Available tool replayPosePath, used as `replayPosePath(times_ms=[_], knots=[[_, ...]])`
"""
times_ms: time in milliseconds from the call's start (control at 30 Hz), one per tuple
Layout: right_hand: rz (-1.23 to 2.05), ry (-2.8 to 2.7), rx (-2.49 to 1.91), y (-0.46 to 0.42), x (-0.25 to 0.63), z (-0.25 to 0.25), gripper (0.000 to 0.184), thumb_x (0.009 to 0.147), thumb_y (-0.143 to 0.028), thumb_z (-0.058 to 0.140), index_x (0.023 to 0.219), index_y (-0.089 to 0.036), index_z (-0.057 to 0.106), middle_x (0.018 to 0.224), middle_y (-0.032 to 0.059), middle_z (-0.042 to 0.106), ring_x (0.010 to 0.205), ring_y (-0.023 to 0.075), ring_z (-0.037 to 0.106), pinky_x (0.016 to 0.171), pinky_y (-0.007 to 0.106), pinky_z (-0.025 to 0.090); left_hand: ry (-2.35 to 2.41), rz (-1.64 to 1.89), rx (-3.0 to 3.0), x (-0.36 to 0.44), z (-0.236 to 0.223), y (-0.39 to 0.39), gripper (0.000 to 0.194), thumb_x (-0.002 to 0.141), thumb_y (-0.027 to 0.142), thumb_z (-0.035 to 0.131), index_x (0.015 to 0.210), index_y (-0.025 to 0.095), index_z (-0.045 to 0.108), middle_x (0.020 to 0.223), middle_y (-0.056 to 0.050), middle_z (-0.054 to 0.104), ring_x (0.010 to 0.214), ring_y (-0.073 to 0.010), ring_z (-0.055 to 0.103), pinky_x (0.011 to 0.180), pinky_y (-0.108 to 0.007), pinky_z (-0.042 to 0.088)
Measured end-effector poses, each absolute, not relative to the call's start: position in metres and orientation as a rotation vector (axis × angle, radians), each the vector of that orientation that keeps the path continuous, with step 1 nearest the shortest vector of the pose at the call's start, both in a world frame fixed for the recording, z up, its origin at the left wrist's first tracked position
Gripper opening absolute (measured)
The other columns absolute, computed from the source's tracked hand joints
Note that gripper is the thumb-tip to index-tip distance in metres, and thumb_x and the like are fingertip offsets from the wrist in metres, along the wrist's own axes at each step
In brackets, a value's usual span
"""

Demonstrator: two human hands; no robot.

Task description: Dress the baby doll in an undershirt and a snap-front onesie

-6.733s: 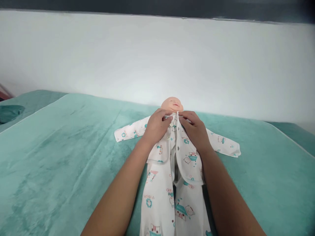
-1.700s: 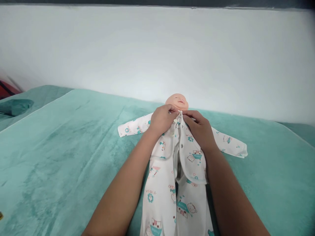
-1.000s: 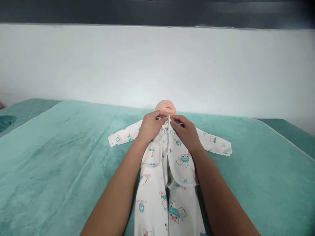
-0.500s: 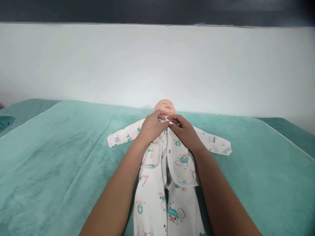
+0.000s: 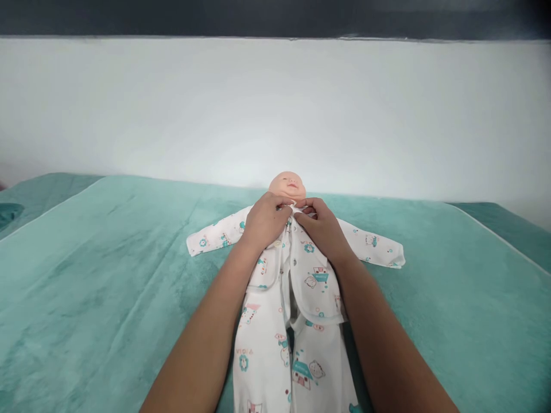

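Observation:
A baby doll (image 5: 287, 183) lies on its back, its head toward the wall. It wears a white printed baby jacket (image 5: 316, 275) over matching printed trousers (image 5: 262, 344). My left hand (image 5: 267, 221) pinches the jacket's left-hand front edge just under the doll's chin. Opposite it, my right hand (image 5: 321, 226) pinches the other front edge at the collar, and the fingertips of both hands nearly meet. Below the hands the jacket fronts hang apart, with snap fasteners along the edges. The fingers cover the collar fastening.
A green plush cover (image 5: 107, 275) spreads under the doll and out to both sides. Behind the doll's head rises a white wall (image 5: 275, 109) with a dark band (image 5: 275, 20) along its top. Both jacket sleeves (image 5: 374, 244) stretch outward.
The view has shifted with the head. At the collar, my fingers have drawn the two front edges closer together and changed their grip slightly. The doll lies in the same pose.

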State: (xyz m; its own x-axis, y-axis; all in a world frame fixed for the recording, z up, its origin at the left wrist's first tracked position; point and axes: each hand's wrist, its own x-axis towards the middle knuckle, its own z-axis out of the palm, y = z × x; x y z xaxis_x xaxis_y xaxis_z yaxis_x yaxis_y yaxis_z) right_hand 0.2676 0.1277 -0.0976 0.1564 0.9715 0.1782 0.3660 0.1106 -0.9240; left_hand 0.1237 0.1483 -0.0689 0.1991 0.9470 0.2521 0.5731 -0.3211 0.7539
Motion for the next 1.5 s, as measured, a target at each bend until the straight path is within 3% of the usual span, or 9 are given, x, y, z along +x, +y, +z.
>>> replayPosePath(times_ms=[133, 300, 633, 733, 1033, 1500], knots=[[0.729, -1.358, -1.420, 0.1277, 0.2654, -0.0982, 0.026, 0.074, -0.034, 0.060, 0.097, -0.023, 0.061, 0.100, 0.0019, 0.059, 0.085, 0.0175, 0.053, 0.080, 0.035, 0.042, 1.439, 0.969, 2.014, 0.1234, -0.0702, 0.1494, 0.026, 0.086, 0.028, 0.048, 0.095, 0.024, 0.073, 0.105, -0.003, 0.067, 0.101, -0.0203, 0.061, 0.091, -0.033, 0.046], [0.676, -1.355, -1.355, 0.1267, 0.2649, -0.0970, 0.017, 0.078, -0.025, 0.053, 0.089, -0.022, 0.065, 0.101, 0.0020, 0.062, 0.089, 0.0177, 0.056, 0.083, 0.034, 0.042, 1.424, 1.012, 2.051, 0.1229, -0.0735, 0.1505, 0.031, 0.085, 0.020, 0.047, 0.098, 0.028, 0.074, 0.104, -0.002, 0.064, 0.095, -0.0165, 0.062, 0.092, -0.029, 0.046], [0.402, -1.496, -1.392, 0.1228, 0.2648, -0.0947, 0.029, 0.077, -0.013, 0.043, 0.079, -0.021, 0.071, 0.095, 0.0037, 0.066, 0.091, 0.0190, 0.060, 0.086, 0.036, 0.044, 1.587, 0.941, 2.156, 0.1219, -0.0739, 0.1483, 0.034, 0.088, 0.023, 0.041, 0.097, 0.024, 0.074, 0.102, -0.005, 0.064, 0.094, -0.0194, 0.062, 0.084, -0.033, 0.047], [0.368, -1.491, -1.415, 0.1218, 0.2642, -0.0945, 0.029, 0.077, -0.013, 0.043, 0.079, -0.021, 0.071, 0.093, 0.0037, 0.067, 0.091, 0.0196, 0.060, 0.085, 0.037, 0.045, 1.489, 0.988, 2.181, 0.1207, -0.0746, 0.1487, 0.037, 0.087, 0.018, 0.041, 0.104, 0.027, 0.073, 0.106, -0.004, 0.063, 0.097, -0.0174, 0.062, 0.086, -0.030, 0.047], [0.360, -1.517, -1.448, 0.1222, 0.2647, -0.0943, 0.029, 0.077, -0.014, 0.042, 0.080, -0.021, 0.071, 0.094, 0.0040, 0.068, 0.091, 0.0195, 0.060, 0.086, 0.036, 0.045, 1.586, 0.924, 2.177, 0.1222, -0.0721, 0.1460, 0.036, 0.087, 0.019, 0.040, 0.093, 0.026, 0.075, 0.106, -0.002, 0.064, 0.093, -0.0180, 0.063, 0.077, -0.031, 0.047], [0.337, -1.599, -1.611, 0.1230, 0.2644, -0.0951, 0.034, 0.081, -0.016, 0.042, 0.089, -0.025, 0.074, 0.102, 0.0053, 0.065, 0.105, 0.0246, 0.054, 0.095, 0.042, 0.040, 1.606, 0.919, 2.142, 0.1217, -0.0750, 0.1486, 0.034, 0.087, 0.019, 0.041, 0.093, 0.023, 0.074, 0.107, -0.005, 0.065, 0.099, -0.0190, 0.062, 0.087, -0.032, 0.047]])
